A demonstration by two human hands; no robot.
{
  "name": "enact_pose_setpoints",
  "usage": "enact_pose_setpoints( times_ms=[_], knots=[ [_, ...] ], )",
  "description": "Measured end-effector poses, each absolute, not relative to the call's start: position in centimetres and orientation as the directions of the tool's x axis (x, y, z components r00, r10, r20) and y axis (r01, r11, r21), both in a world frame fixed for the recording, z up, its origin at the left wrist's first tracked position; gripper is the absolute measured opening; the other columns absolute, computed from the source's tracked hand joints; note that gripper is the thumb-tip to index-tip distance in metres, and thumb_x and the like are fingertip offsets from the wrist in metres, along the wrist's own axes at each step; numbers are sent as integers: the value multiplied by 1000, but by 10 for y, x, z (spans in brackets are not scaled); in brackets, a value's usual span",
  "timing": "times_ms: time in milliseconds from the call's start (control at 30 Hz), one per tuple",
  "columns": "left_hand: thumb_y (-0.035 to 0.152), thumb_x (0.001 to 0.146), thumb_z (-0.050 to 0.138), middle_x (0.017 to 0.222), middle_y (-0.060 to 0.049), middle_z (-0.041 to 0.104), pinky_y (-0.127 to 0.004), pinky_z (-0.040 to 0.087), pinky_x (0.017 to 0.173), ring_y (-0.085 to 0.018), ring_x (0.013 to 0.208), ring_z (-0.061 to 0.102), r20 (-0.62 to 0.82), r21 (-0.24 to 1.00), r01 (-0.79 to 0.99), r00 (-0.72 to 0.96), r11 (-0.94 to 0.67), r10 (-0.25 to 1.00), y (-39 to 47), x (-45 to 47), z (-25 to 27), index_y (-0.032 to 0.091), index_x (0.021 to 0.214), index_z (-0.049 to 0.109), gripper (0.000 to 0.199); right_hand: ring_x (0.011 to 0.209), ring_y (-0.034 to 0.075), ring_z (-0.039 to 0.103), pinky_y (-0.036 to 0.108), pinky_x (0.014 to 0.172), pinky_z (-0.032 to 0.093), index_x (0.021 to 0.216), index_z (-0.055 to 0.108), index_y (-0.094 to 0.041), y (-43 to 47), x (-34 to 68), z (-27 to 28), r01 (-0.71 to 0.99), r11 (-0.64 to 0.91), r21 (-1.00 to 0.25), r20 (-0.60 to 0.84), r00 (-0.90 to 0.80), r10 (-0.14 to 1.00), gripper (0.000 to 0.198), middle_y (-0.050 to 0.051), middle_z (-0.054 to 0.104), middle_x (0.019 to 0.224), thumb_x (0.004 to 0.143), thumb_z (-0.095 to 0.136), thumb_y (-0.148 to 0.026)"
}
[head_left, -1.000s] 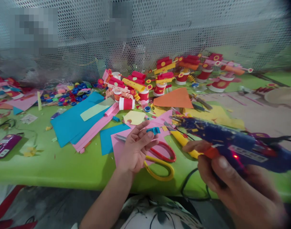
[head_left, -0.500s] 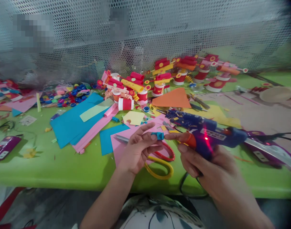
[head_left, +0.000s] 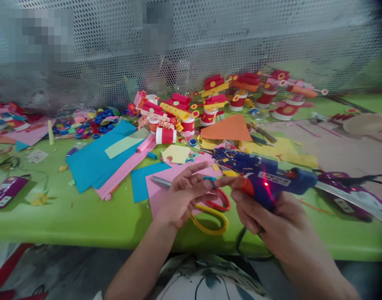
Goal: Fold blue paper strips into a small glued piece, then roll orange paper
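Between the thumb and fingers of my left hand (head_left: 186,193) is a small blue folded paper piece (head_left: 209,179). My right hand (head_left: 269,216) is wrapped round the handle of a blue glue gun (head_left: 253,166) with an orange trigger; its nozzle points left, and a clear glue stick (head_left: 350,199) sticks out behind. My right index finger reaches out to the blue piece and seems to touch it. Under my left hand lie scissors (head_left: 211,229) with a red and a yellow handle loop, on a pink paper sheet (head_left: 156,193).
Blue sheets (head_left: 94,166) and an orange sheet (head_left: 227,128) lie on the green table (head_left: 84,225). Several red paper-cup figures (head_left: 209,116) stand at the back before a perforated metal screen (head_left: 116,50). A fallen cup (head_left: 166,136) lies mid-table. Purple power strips (head_left: 9,191) sit at both sides.
The glue gun and my right hand have shifted slightly left and down. My right index finger now overlaps the blue paper piece, which shows less between my left fingers.
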State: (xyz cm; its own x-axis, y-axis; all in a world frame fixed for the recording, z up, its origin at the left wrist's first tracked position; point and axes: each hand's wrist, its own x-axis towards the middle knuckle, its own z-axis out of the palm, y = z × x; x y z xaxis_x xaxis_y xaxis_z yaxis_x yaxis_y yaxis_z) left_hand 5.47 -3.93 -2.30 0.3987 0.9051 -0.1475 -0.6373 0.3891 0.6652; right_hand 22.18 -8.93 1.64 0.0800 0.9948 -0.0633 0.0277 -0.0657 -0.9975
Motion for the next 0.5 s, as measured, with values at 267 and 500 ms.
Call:
enact_pose_setpoints(
  times_ms=[267, 500],
  knots=[
    [18, 74, 86, 91, -1, 71, -22, 60, 64, -14, 74, 72, -144, 688, -610, 415, 392, 898, -40, 55, -21, 23, 124, 69, 52, 42, 9, 38, 24, 42, 29, 87, 66, -22, -90, 226, 18, 116, -67, -991, -57, 88, 994, 28, -7, 46, 49, 87, 72, -49],
    [16, 65, 92, 91, -1, 73, -23, 61, 70, -13, 77, 72, -196, 677, -601, 408, 424, 891, -40, 57, -17, 18, 104, 71, 45, 42, 8, 35, 26, 41, 24, 89, 66, -21, -90, 230, 11, 134, -9, -991, -1, 62, 998, 26, -7, 45, 49, 91, 68, -47]
  ],
)
